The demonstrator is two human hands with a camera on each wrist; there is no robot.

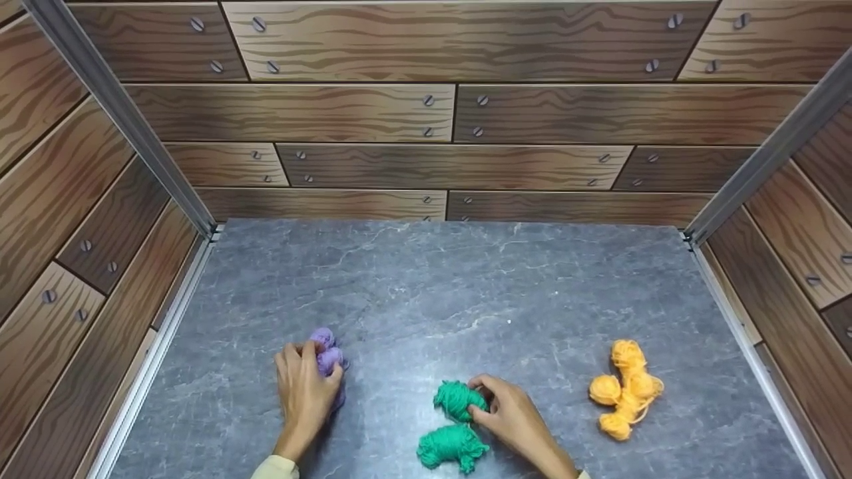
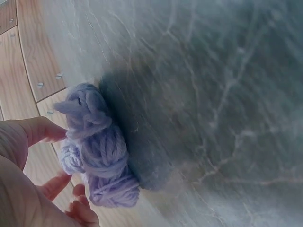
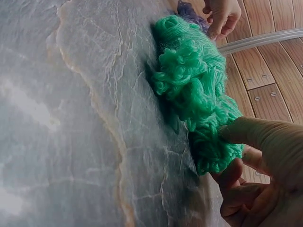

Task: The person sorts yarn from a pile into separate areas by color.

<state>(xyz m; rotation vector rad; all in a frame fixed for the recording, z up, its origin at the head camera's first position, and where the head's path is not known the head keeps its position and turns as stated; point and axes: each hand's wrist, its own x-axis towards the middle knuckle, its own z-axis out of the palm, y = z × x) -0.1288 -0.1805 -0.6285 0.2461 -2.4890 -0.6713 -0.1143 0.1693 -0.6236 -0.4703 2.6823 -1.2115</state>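
Observation:
On the left of the table lies a bundle of purple yarn balls (image 1: 329, 360), pale lilac in the left wrist view (image 2: 106, 151). My left hand (image 1: 303, 386) holds it at the side, thumb and fingers about it; part of the bundle is hidden under the hand. Near the front middle are two green yarn skeins, an upper one (image 1: 458, 400) and a lower one (image 1: 451, 447). My right hand (image 1: 512, 412) pinches the right end of the upper skein between thumb and fingers. The right wrist view shows the green yarn (image 3: 199, 85) close up, with that grip at its near end.
A cluster of orange yarn balls (image 1: 629, 389) lies to the right of my right hand, with a loose strand at its side. The grey marbled table (image 1: 426, 286) is bounded by wood-patterned walls (image 1: 373, 113) and metal rails (image 1: 765, 392) at the sides.

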